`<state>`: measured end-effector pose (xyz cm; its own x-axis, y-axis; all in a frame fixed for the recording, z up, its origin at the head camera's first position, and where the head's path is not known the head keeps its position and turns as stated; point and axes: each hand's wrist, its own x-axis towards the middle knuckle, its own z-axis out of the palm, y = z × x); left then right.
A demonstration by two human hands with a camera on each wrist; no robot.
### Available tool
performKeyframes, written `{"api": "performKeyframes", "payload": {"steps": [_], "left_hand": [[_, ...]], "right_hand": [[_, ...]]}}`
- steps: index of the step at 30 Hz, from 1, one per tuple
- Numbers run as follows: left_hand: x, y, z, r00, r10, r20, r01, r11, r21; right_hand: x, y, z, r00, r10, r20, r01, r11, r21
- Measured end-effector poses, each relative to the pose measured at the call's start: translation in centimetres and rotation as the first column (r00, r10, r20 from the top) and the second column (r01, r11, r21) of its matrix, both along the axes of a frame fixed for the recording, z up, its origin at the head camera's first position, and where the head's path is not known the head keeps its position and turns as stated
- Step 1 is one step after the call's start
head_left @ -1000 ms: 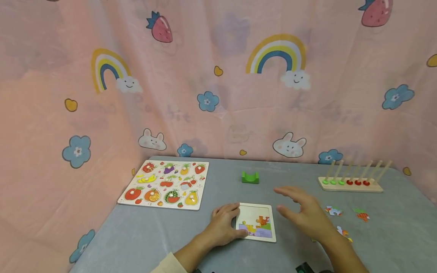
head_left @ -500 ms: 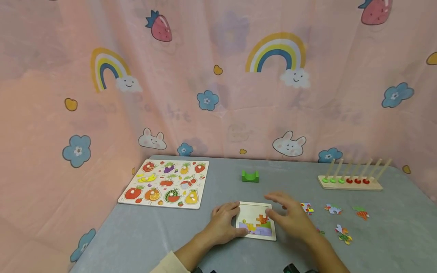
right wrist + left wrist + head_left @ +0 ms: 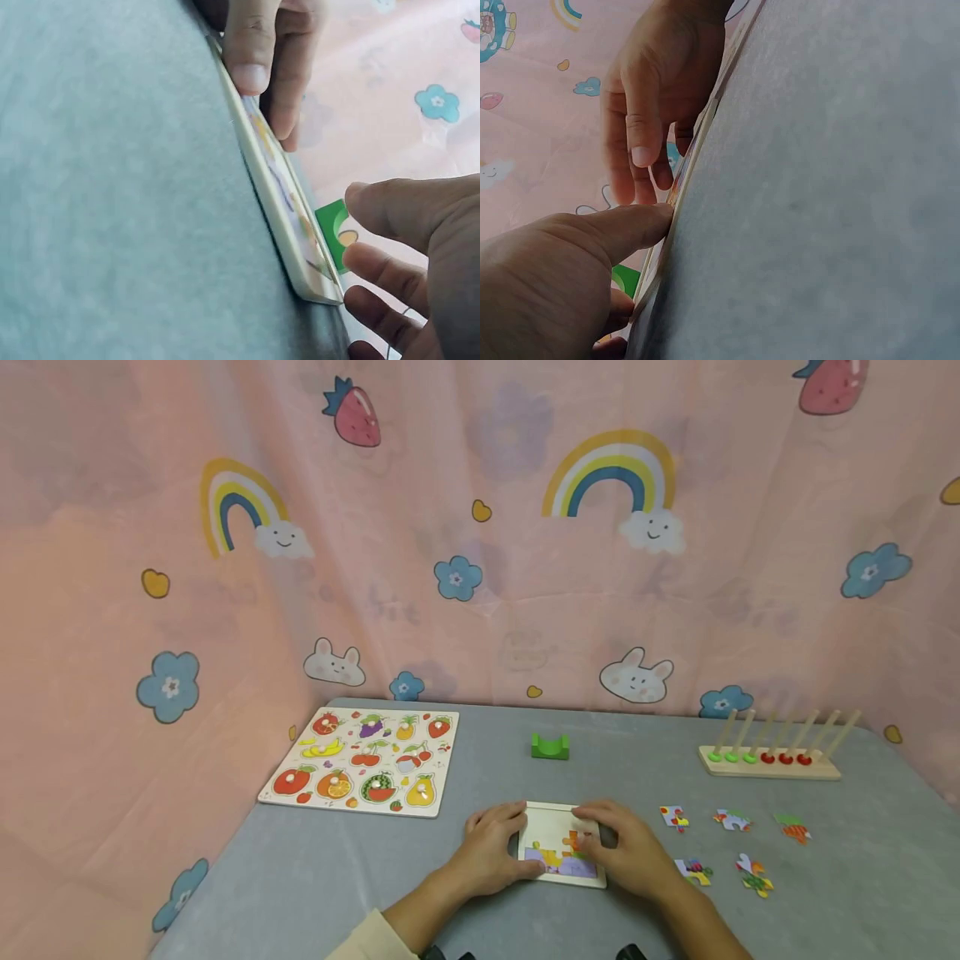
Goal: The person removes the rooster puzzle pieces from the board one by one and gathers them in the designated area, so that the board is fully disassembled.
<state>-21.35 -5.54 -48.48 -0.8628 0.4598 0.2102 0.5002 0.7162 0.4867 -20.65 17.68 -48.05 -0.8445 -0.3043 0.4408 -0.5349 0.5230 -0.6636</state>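
Observation:
In the head view, a square wooden puzzle tray (image 3: 546, 820) lies on the table, with joined jigsaw pieces (image 3: 551, 858) along its bottom and up its right side. My left hand (image 3: 491, 852) holds the tray's left side, the thumb on the near rim and the fingers at the far left corner. Over the right side, my right hand (image 3: 633, 853) hovers with loosely bent fingers and covers part of the picture. Nothing shows between its thumb (image 3: 375, 206) and fingers in the right wrist view, where they look apart from the tray.
Several loose jigsaw pieces (image 3: 732, 819) lie right of the tray. A green notched block (image 3: 551, 747) stands behind it. A fruit peg puzzle board (image 3: 352, 777) lies at the left, and a wooden peg rack with green and red beads (image 3: 768, 767) stands at the back right.
My right hand has moved left and down from beside the tray to over its right side, uncovering loose pieces. The left hand has stayed on the tray.

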Motion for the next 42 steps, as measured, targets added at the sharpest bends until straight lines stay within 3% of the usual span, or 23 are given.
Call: {"api": "performKeyframes", "payload": {"steps": [6,11,15,27,42], "left_hand": [[-0.1,0.0,-0.1,1.000,-0.003,0.000,0.003,1.000,-0.011],[-0.1,0.0,0.0,1.000,-0.001,0.003,0.001,1.000,-0.007],[0.0,0.0,0.0,1.000,-0.002,0.003,0.002,1.000,-0.007],[0.0,0.0,0.0,1.000,-0.004,-0.002,0.004,1.000,-0.002],[0.1,0.0,0.1,1.000,0.001,0.002,-0.001,1.000,-0.011]], "right_hand": [[0.1,-0.1,-0.3,0.999,-0.030,0.041,0.027,0.996,0.089],[0.0,-0.4,-0.6,0.999,-0.037,-0.037,0.044,0.976,0.212],[0.3,-0.6,-0.4,0.998,-0.051,-0.048,0.062,0.962,0.265],[0.5,-1.1,-0.2,0.995,-0.085,-0.052,0.095,0.967,0.235],[0.8,-0.5,-0.3,0.999,-0.055,-0.004,0.054,0.979,0.199]]}}
